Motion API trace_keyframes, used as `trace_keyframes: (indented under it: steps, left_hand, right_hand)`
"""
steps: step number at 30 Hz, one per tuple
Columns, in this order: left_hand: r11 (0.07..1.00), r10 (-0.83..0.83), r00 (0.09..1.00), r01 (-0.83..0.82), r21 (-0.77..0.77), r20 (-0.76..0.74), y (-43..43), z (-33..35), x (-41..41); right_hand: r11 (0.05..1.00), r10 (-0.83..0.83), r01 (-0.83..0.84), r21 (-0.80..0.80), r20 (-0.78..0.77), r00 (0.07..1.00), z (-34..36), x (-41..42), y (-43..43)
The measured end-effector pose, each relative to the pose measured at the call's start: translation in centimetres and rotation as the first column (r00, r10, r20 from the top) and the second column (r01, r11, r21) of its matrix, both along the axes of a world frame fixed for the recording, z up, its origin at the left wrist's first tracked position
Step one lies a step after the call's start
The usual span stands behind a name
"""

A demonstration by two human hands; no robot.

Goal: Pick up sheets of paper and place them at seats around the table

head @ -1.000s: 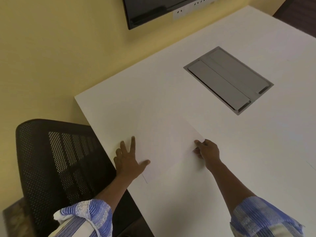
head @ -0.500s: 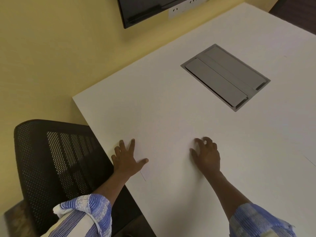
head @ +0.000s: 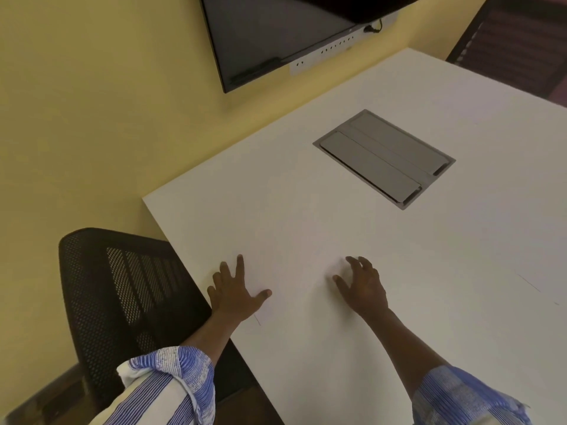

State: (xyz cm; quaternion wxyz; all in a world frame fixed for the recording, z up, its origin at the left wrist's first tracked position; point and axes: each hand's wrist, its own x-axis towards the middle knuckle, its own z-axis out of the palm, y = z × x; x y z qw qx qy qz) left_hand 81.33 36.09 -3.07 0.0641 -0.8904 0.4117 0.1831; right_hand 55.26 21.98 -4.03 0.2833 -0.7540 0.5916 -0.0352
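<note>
A white sheet of paper (head: 294,271) lies flat on the white table (head: 399,302), near the table's left edge and in front of the black mesh chair (head: 122,296). The sheet is hard to tell from the tabletop; only its near-left corner shows an edge. My left hand (head: 236,292) rests flat on the sheet's left side with fingers spread. My right hand (head: 362,286) hovers just over the sheet's right side, fingers apart and curled, holding nothing. The edge of another sheet (head: 527,282) shows faintly at the right.
A grey cable hatch (head: 383,157) is set flush into the table's middle. A dark wall screen (head: 276,35) hangs on the yellow wall beyond the table's far edge. A dark chair (head: 515,41) stands at the far right corner.
My right hand let go of the sheet's right corner and opened, so the sheet now lies flat. My left hand stayed pressed on it. The view tilted up a little.
</note>
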Motion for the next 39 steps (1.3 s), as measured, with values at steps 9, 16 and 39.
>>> trace_keyframes:
  steps: [9, 16, 39]
  left_hand:
    - [0.979, -0.138, 0.987, 0.148, -0.136, 0.084, 3.8, 6.3, -3.5]
    - [0.904, -0.217, 0.945, 0.290, -0.314, 0.246, 9.3, 13.7, -5.4]
    - [0.645, -0.288, 0.876, 0.476, -0.597, 0.387, 24.1, 31.0, -23.5]
  right_hand:
    - [0.990, 0.064, -0.054, -0.126, 0.072, 0.995, 7.6, -1.2, 5.9]
    - [0.960, 0.066, -0.030, -0.277, 0.121, 0.990, 15.5, -3.1, 13.9]
    - [0.838, -0.004, 0.068, -0.542, 0.118, 0.993, 32.9, -19.9, 36.4]
